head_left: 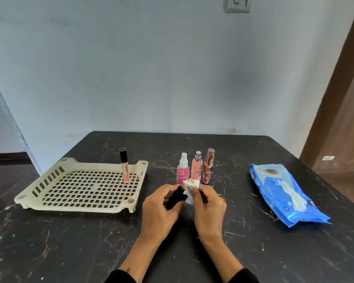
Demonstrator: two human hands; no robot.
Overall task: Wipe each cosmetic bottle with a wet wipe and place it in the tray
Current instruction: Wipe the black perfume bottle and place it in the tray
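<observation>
My left hand (161,209) grips a small black bottle (177,198) with a gold top, held just above the table. My right hand (207,205) presses a white wet wipe (189,195) against the bottle's top end. Behind my hands stand three bottles in a row: a pink spray bottle (182,170), a peach spray bottle (196,168) and a copper-coloured tube (209,166). On the left lies the cream perforated tray (49,180). A peach lip gloss with a black cap (124,165) stands upright in its far right corner.
A blue pack of wet wipes (284,193) lies on the right, one wipe sticking out of its opening. The black marbled table (70,242) ends at a pale wall behind. A brown door frame stands at the far right.
</observation>
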